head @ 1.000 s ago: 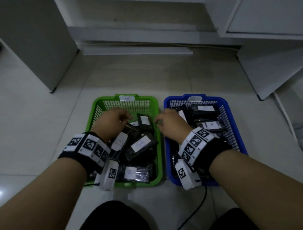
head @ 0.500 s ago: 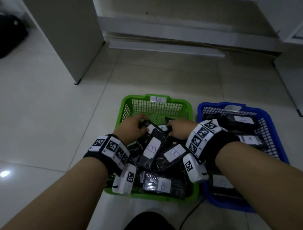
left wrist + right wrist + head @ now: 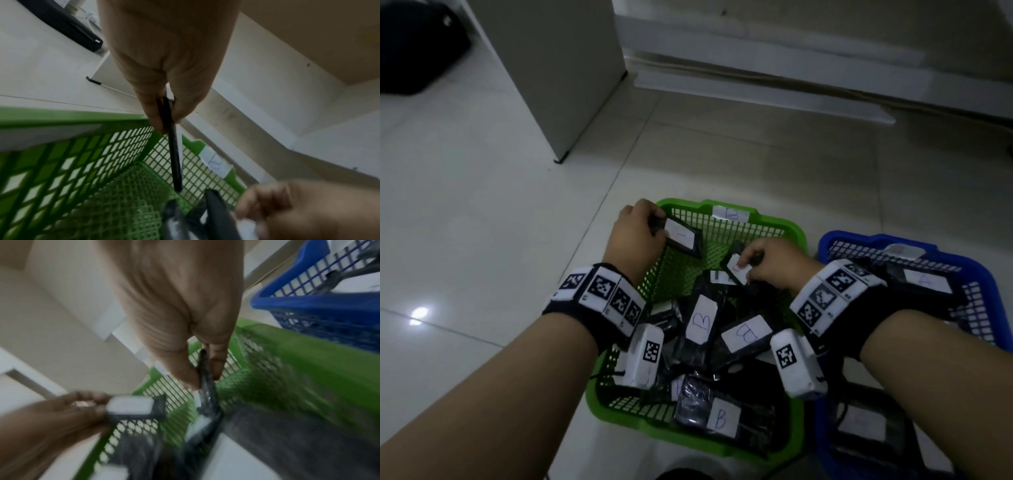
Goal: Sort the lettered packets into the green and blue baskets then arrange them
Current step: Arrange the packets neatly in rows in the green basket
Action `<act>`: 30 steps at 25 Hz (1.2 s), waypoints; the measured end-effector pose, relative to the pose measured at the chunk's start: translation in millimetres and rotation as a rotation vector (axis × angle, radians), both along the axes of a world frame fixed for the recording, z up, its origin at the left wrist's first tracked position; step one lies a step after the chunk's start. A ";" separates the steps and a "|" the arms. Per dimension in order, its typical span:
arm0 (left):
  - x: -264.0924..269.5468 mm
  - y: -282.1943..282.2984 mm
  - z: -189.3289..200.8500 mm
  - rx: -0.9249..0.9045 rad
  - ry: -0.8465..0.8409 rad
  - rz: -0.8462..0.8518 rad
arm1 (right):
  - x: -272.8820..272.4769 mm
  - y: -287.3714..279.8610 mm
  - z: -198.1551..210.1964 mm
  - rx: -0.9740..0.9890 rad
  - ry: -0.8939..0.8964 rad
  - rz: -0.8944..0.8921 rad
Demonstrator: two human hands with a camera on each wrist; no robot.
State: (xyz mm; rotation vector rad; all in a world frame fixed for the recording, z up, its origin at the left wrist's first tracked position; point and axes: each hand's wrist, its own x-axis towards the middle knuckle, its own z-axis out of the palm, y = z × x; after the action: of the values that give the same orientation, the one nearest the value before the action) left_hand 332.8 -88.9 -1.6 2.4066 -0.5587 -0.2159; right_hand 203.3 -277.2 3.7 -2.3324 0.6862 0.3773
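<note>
The green basket (image 3: 780,222) holds a heap of black packets with white B labels (image 3: 702,323). My left hand (image 3: 635,229) pinches one black packet (image 3: 683,236) by its end, lifted over the basket's far left corner; the left wrist view shows that packet (image 3: 174,155) edge-on, hanging from my thumb and fingers. My right hand (image 3: 774,262) pinches another labelled packet (image 3: 736,270) near the middle of the far side; in the right wrist view this packet (image 3: 205,386) sits between thumb and finger. The blue basket (image 3: 893,241) on the right holds more packets (image 3: 924,281).
Both baskets stand side by side on a pale tiled floor (image 3: 482,205). A white cabinet (image 3: 558,68) stands at the far left, a low white ledge (image 3: 774,92) runs behind the baskets, and a dark bag (image 3: 417,44) lies at the far left corner.
My left hand has lifted a packet up and left to the green basket's far corner. My right hand has taken hold of another packet. The camera has swung left.
</note>
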 end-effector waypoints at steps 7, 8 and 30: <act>-2.4 -22.2 -7.3 0.351 0.067 -0.285 | 8.9 -11.0 9.5 -0.068 -0.123 -0.110; -3.5 -23.9 -7.0 0.412 0.051 -0.313 | 8.9 -10.8 6.8 -0.033 -0.142 -0.119; -5.5 -32.3 -7.5 0.899 0.166 -0.776 | 23.5 5.9 -20.1 -0.509 0.361 0.549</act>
State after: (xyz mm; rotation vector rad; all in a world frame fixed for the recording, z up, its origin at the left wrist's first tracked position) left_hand 327.3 -121.2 -9.1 2.7903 -1.5510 -1.1981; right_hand 226.8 -271.3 -16.4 -2.9680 0.3031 0.9840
